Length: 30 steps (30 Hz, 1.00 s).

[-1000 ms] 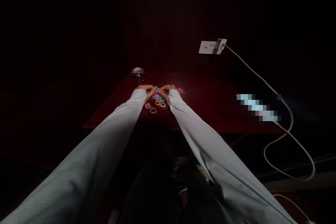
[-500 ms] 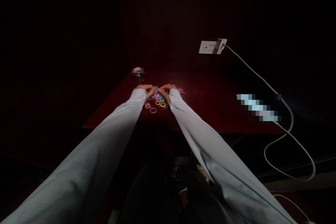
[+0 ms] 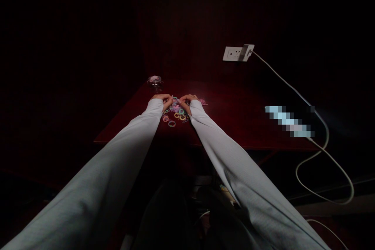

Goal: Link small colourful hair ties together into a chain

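Observation:
Both my arms, in pale long sleeves, reach out over a dark red table (image 3: 234, 125). My left hand (image 3: 163, 99) and my right hand (image 3: 186, 99) sit close together with fingers curled, over a heap of small coloured elastic rings (image 3: 175, 113). The fingertips of both hands pinch at something in the heap between them; it is too small to make out. Several loose rings, pink, yellow and green, lie just in front of my wrists.
A small glass jar (image 3: 154, 81) with pink things inside stands at the table's far left. A white wall socket (image 3: 233, 53) holds a charger whose white cable (image 3: 322, 152) loops down to a blurred-out object (image 3: 288, 122) at the table's right. The room is very dark.
Hardly anything differs. The hands stay together over the rings, with only slight finger movement; the view has shifted a little.

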{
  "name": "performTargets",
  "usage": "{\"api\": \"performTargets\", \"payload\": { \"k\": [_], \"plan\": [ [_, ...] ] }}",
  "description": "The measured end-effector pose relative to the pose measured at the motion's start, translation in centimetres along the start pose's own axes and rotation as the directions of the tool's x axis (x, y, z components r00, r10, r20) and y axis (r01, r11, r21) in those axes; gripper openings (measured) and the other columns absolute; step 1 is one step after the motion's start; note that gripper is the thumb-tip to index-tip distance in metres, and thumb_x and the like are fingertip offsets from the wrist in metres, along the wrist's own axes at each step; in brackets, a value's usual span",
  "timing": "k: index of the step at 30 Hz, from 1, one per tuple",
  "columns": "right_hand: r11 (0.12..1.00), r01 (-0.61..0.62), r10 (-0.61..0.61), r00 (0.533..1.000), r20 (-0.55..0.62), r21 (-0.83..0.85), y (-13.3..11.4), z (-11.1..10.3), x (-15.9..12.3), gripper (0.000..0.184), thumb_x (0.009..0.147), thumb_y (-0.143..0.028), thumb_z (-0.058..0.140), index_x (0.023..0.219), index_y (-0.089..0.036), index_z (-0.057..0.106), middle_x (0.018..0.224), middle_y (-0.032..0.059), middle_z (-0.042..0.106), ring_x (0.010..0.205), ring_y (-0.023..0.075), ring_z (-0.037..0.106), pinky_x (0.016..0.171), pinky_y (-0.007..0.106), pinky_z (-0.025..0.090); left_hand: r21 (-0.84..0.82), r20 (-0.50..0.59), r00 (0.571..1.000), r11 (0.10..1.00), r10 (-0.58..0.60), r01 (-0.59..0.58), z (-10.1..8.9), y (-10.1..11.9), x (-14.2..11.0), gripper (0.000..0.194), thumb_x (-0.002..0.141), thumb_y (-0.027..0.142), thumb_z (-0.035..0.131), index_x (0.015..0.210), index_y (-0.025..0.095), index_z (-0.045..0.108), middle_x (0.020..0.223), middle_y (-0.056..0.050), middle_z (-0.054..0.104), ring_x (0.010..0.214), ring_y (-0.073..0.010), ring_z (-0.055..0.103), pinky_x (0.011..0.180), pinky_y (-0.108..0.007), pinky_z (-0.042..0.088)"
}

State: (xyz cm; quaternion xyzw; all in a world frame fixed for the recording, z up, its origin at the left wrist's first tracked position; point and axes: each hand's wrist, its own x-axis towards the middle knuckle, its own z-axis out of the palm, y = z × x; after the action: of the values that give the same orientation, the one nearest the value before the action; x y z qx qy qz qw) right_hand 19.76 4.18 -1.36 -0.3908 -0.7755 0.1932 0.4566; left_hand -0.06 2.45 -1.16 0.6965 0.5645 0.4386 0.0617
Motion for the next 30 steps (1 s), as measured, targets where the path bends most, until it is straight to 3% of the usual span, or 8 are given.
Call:
{"api": "performTargets", "payload": {
  "k": [4, 11, 18, 24, 30],
  "plan": [
    [1.0, -0.015, 0.015, 1.0, 0.007, -0.016, 0.0, 0.1, 0.1, 0.017, 0.093, -0.036, 0.077, 0.083, -0.022, 0.077, 0.089, 0.0017, 0.074, 0.091, 0.0203, 0.062, 0.098, 0.037, 0.043, -0.119, -0.003, 1.0, 0.993, 0.006, -0.006, 0.4, -0.6, 0.2, 0.041, 0.086, 0.054, 0.065, 0.067, 0.019, 0.074, 0.049, 0.002, 0.047, 0.05, -0.0124, 0.039, 0.052, -0.028, 0.028],
    [1.0, -0.007, 0.008, 1.0, 0.009, -0.025, 0.2, 0.1, 0.0, 0.018, 0.095, -0.036, 0.075, 0.084, -0.022, 0.078, 0.089, 0.0023, 0.075, 0.092, 0.0204, 0.063, 0.098, 0.036, 0.044, -0.275, 0.03, 0.997, 0.96, 0.066, -0.056, 0.8, -1.1, 0.7, 0.054, 0.09, 0.068, 0.062, 0.072, 0.019, 0.076, 0.07, -0.006, 0.074, 0.065, -0.0185, 0.064, 0.064, -0.029, 0.05],
    [0.999, -0.013, 0.014, 1.0, 0.017, -0.042, -0.1, 0.0, 0.0, 0.011, 0.092, -0.03, 0.075, 0.087, -0.022, 0.079, 0.09, 0.0008, 0.076, 0.092, 0.02, 0.066, 0.1, 0.037, 0.045, -0.287, -0.012, 0.97, 0.929, 0.242, -0.235, 0.9, -1.4, 1.2, 0.044, 0.09, 0.052, 0.064, 0.058, 0.021, 0.065, 0.093, -0.012, 0.081, 0.085, -0.023, 0.072, 0.076, -0.035, 0.057],
    [0.999, -0.024, 0.024, 1.0, 0.017, -0.028, -0.4, 0.0, 0.2, 0.014, 0.093, -0.03, 0.075, 0.082, -0.021, 0.076, 0.087, 0.0016, 0.075, 0.091, 0.0201, 0.065, 0.101, 0.038, 0.046, -0.269, -0.012, 0.977, 0.941, 0.211, -0.207, 1.0, -1.1, 0.9, 0.048, 0.09, 0.051, 0.059, 0.053, 0.021, 0.058, 0.074, -0.007, 0.072, 0.072, -0.019, 0.064, 0.066, -0.031, 0.048],
    [0.999, -0.022, 0.022, 1.0, -0.002, -0.03, -0.5, -0.1, -0.1, 0.019, 0.095, -0.038, 0.074, 0.083, -0.023, 0.077, 0.089, 0.0019, 0.075, 0.093, 0.0213, 0.064, 0.099, 0.038, 0.046, -0.237, -0.03, 0.996, 0.967, 0.084, -0.089, 1.1, -1.7, 0.8, 0.033, 0.087, 0.05, 0.07, 0.073, 0.022, 0.059, 0.064, 0.003, 0.053, 0.056, -0.0121, 0.04, 0.056, -0.027, 0.033]
  ]
}}
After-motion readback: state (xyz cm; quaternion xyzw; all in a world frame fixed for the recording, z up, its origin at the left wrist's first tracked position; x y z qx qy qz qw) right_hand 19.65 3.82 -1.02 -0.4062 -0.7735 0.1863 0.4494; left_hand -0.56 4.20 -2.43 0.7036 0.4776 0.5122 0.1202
